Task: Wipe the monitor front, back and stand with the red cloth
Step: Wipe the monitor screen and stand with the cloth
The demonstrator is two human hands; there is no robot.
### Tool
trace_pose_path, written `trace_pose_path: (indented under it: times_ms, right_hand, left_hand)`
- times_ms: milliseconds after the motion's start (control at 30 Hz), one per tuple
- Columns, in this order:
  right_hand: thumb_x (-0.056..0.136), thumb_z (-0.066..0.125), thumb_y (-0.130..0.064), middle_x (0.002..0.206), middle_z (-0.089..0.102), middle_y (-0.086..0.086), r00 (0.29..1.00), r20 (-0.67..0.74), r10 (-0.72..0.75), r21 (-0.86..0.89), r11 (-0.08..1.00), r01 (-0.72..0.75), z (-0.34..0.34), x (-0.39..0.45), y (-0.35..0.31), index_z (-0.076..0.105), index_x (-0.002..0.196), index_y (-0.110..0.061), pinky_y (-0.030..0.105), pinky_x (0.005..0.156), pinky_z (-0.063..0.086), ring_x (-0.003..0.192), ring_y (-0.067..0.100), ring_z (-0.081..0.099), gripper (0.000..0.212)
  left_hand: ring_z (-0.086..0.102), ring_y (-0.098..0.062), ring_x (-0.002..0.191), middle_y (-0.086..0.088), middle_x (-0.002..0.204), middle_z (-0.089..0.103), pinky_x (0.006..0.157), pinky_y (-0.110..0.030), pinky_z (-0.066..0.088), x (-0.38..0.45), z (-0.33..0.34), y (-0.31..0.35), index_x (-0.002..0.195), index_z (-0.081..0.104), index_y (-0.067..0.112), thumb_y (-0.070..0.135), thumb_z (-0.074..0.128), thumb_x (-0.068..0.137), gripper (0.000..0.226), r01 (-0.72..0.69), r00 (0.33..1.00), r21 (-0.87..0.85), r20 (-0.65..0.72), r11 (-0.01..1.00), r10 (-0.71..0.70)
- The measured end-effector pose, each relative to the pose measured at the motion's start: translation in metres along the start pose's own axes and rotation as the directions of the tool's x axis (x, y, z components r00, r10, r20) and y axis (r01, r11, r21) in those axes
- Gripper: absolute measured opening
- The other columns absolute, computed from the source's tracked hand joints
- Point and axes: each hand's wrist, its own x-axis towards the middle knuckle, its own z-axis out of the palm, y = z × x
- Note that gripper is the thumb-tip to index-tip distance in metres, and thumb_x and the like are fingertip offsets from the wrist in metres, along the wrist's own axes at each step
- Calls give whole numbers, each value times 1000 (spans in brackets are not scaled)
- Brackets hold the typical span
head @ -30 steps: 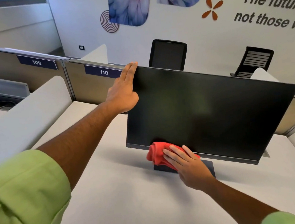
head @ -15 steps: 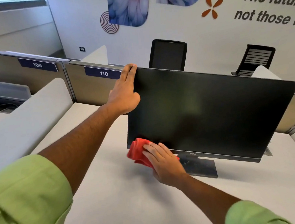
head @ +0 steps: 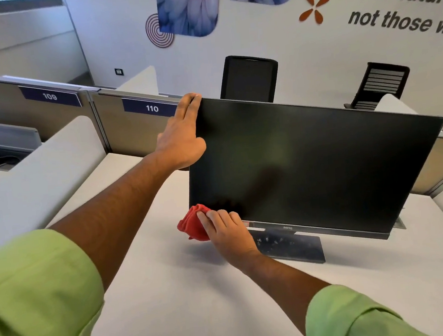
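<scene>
left hand (head: 183,141): it rests flat against the upper left edge of the monitor (head: 308,160), fingers straight and reaching up to the top corner. it grasps nothing; in my judgement it only steadies the panel.
red cloth (head: 194,225): bunched into a soft lump at the lower left corner of the monitor, touching the bottom edge of the screen and lifted a little above the desk (head: 173,306).
right hand (head: 227,231): it presses the red cloth against that lower left corner, the fingers bent over the bundle and holding it from the right side.
progress: the wipe is on the front, at the end of the bottom edge. i judge the front to be almost finished, but the pictures cannot prove it. the back is hidden from this view, so i cannot tell if it is clean. it probably remains to do.
monitor: dark, switched off, matte, tilted back slightly. the screen shows faint cloudy reflections and no clear marks. it stands near the middle of the desk, in front of the partition.
stand (head: 291,244): flat dark base under the screen, just beside the right hand. it carries pale specks or smudges, so it seems not wiped yet.
</scene>
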Motion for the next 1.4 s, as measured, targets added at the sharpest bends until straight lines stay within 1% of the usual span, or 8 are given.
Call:
trace_pose_path:
  times_ms: [200, 467, 600, 1100, 1167, 1267, 1333, 1400]
  right_hand:
    - [82, 87, -44, 116, 66, 10, 999, 15, 31, -1, 1000, -31, 4, -23, 14, 51, 148, -13, 41, 85, 55, 98, 27, 64, 82]
    - [73, 92, -53, 115, 70, 9, 992, 99, 72, 25, 997, -75, -4, -46, 41, 60, 139, -14, 42, 84, 56, 99, 28, 66, 83]
    - [80, 88, -49, 112, 71, 8, 984, 141, 110, 25, 993, -115, -10, -65, 56, 63, 134, -16, 41, 83, 56, 98, 29, 67, 68]
    - [73, 89, -55, 106, 74, 8, 912, 267, 312, -45, 949, -312, -16, -138, 117, 71, 122, -18, 43, 79, 57, 93, 29, 68, 63]
    - [81, 81, -57, 116, 73, 7, 886, 306, 348, -36, 934, -355, -21, -144, 123, 68, 130, -21, 44, 88, 55, 103, 29, 67, 62]
    - [96, 62, -59, 143, 59, 5, 848, 353, 395, -7, 908, -420, -27, -150, 133, 49, 150, -27, 45, 110, 44, 130, 28, 55, 65]
    - [99, 54, -60, 151, 51, 3, 832, 367, 417, 14, 891, -453, -32, -152, 135, 39, 156, -30, 43, 116, 38, 138, 27, 47, 66]
    - [102, 49, -60, 155, 46, 2, 820, 369, 437, 47, 873, -486, -35, -154, 132, 34, 159, -32, 42, 117, 37, 140, 26, 44, 66]
  left_hand:
    - [33, -28, 143, 20, 166, -7, 108, -61, 40, 0, -2, -3, 160, 1, 34, 5, 57, 88, 96, -1, 1000, 15, 15, 1000, 1]
    - [33, -30, 143, 16, 167, -7, 108, -60, 41, -3, -3, 0, 160, -1, 34, 6, 57, 88, 96, 20, 1000, 30, 16, 999, -21]
    - [33, -30, 143, 18, 167, -6, 107, -60, 39, -4, -4, 3, 160, 0, 34, 6, 57, 87, 97, 28, 999, 58, 14, 998, -29]
    - [25, -33, 148, 19, 167, -3, 111, -77, 18, -2, -8, 6, 159, 2, 38, 6, 58, 85, 98, 29, 999, 119, 26, 992, -32]
    - [16, -31, 153, 19, 167, -4, 113, -76, 13, -7, -6, 10, 159, 1, 40, 4, 56, 85, 98, 43, 999, 95, -5, 995, -43]
    - [0, -29, 156, 18, 167, -12, 115, -74, 11, -26, 15, 21, 158, -4, 42, 5, 54, 85, 101, 80, 990, 38, -119, 996, -75]
    - [1, -30, 155, 13, 168, -10, 114, -72, 16, -49, 43, 26, 159, -4, 39, 3, 57, 82, 104, 118, 961, 4, -253, 993, -113]
    - [13, -33, 153, 3, 168, 4, 113, -67, 26, -76, 79, 29, 159, 6, 31, 0, 59, 77, 103, 163, 919, -41, -358, 986, -166]
